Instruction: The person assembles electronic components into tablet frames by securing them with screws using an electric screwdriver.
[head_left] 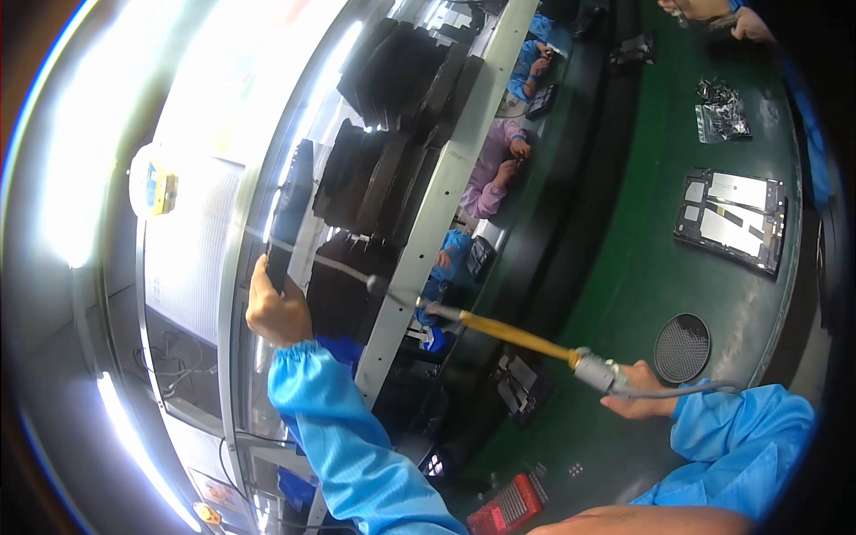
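On the left, my left hand (281,312) is raised to the shelf and closed on the lower end of a thin dark flat panel (292,201). Stacks of similar dark flat pieces (392,76) fill the rack beside it. Across the middle hangs a grey cylindrical tool (595,372) on a yellow strap or coil (517,335), with a grey cable trailing from its end. My right hand (640,392) is right by this tool, over the green bench, fingers curled. The tool partly covers the fingers, and what they hold cannot be made out.
On the green bench (606,294) lie an opened tablet-like device (731,218), a round black mesh dish (682,348), a bag of small parts (722,111) and a red tray (508,506). A metal rail (446,192) edges the rack. Other people's hands (704,9) work beyond.
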Demonstrator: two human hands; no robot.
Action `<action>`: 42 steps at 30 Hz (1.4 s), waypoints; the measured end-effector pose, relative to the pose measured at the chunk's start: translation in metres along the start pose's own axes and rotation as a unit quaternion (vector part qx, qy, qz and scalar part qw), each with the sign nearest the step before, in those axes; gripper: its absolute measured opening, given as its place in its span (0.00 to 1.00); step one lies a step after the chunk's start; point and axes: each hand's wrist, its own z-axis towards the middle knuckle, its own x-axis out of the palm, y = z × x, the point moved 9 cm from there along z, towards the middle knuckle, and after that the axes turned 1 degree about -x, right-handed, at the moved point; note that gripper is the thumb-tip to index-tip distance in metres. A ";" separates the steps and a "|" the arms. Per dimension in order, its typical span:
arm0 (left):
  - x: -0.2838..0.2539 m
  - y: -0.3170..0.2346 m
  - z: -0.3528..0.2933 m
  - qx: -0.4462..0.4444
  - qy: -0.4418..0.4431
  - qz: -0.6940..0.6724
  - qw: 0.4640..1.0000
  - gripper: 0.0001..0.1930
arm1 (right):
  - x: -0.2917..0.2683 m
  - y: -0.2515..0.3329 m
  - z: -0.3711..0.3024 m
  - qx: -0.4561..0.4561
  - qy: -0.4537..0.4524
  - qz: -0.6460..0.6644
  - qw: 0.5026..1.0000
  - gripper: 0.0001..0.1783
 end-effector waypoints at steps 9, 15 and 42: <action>-0.133 -0.021 -0.051 0.073 -0.030 -0.023 0.997 0.14 | -0.081 -0.003 -0.002 0.070 -0.182 0.122 0.973 0.26; -0.224 0.006 -0.170 -0.191 0.274 -0.141 0.932 0.14 | -0.075 0.006 0.021 0.021 -0.137 0.128 0.982 0.24; -0.189 -0.344 -0.412 -0.391 0.437 -0.531 0.612 0.37 | -0.003 -0.011 -0.071 0.241 0.313 0.282 0.874 0.34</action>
